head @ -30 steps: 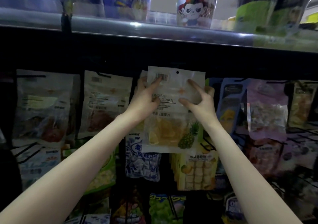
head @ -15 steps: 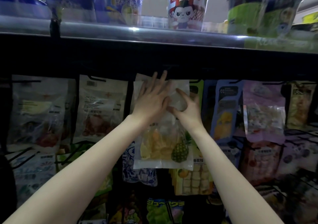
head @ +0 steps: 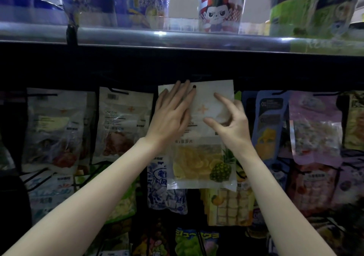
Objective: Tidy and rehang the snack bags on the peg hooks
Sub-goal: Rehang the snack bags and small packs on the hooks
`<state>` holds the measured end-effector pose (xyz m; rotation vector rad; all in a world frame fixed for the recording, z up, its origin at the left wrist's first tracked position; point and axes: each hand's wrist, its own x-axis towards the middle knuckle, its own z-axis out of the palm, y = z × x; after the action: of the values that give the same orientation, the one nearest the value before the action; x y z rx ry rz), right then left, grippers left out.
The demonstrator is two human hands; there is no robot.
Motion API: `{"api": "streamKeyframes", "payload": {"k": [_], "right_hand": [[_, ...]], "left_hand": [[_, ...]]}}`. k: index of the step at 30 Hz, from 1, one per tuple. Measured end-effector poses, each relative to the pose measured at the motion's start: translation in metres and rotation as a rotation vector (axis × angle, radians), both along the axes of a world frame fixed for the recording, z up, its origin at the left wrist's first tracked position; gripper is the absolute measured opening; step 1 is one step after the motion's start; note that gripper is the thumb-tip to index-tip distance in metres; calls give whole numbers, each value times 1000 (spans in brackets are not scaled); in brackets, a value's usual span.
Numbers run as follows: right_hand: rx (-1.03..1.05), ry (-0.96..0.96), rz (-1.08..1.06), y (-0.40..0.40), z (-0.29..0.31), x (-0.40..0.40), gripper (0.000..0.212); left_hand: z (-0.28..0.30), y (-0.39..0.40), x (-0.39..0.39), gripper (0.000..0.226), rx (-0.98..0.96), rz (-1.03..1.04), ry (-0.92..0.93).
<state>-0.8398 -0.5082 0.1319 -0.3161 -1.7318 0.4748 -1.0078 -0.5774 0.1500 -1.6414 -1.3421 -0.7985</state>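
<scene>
A clear-and-white pineapple snack bag (head: pixel 202 157) hangs at the middle of the display, under the top shelf. The black tip of a peg hook (head: pixel 194 86) shows through the hole near the bag's top edge. My left hand (head: pixel 171 118) lies flat on the bag's upper left part, fingers straight and pointing up. My right hand (head: pixel 228 122) is at the bag's upper right, forefinger and thumb touching its white header, the other fingers loosely curled.
Similar white snack bags (head: pixel 122 124) hang to the left, blue (head: pixel 266 126) and purple bags (head: pixel 315 127) to the right, with more rows below. A metal shelf edge (head: pixel 177 39) runs just above, carrying instant-noodle cups (head: pixel 220 5).
The bag has gone up onto the peg hook and hangs straighter. My left hand stayed flat on it; my right hand opened and shifted to the right side of the header.
</scene>
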Motion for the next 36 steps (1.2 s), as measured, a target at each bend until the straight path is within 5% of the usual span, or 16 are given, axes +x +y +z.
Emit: {"api": "streamKeyframes", "payload": {"k": [16, 25, 31, 36], "right_hand": [[-315, -3, 205, 15, 1, -4, 53], [-232, -157, -169, 34, -3, -38, 56], [-308, -350, -471, 37, -11, -83, 55], [-144, -345, -454, -1, -42, -88, 57]], "left_hand": [[10, 14, 4, 48, -3, 101, 28], [-19, 19, -26, 52, -281, 156, -17], [-59, 3, -64, 57, -699, 352, -75], [-88, -34, -83, 53, -558, 306, -143]]}}
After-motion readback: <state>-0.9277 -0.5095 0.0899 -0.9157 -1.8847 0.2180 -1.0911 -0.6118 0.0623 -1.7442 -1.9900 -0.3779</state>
